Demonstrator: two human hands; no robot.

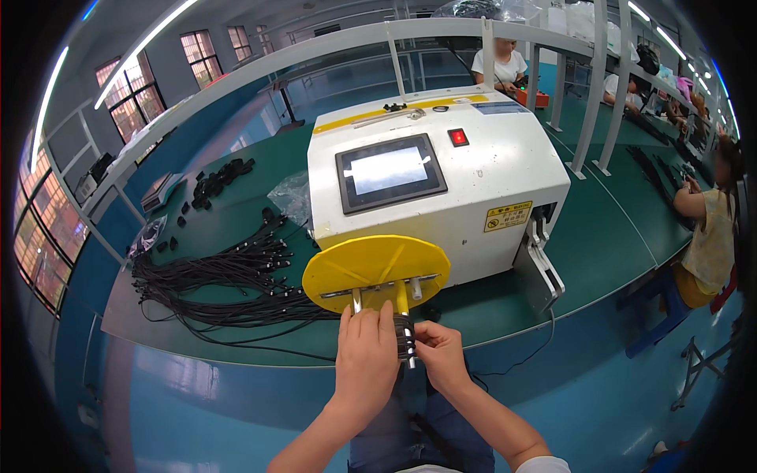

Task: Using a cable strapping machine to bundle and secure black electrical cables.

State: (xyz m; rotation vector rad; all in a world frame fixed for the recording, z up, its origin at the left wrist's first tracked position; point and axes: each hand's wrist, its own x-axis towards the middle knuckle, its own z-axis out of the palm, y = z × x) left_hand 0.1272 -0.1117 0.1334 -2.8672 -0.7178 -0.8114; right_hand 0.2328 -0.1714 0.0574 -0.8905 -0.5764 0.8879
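Hands (367,347) at black cable (404,333), yellow disc (367,268)

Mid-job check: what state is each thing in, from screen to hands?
Screen: lit
Red switch: lit
Ceiling light: on
Yellow disc: mounted; motion unclear
Cable coil: wound around yellow peg, partly hidden
Loose cables: bunched, uncoiled
Left hand grip: extended, beside the coil
Right hand grip: bent, at the coil

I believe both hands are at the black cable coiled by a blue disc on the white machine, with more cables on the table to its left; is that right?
Not quite: the head view shows the disc is yellow, not blue. The left hand and right hand are at the coiled cable, with more cables on the table left of the white machine.
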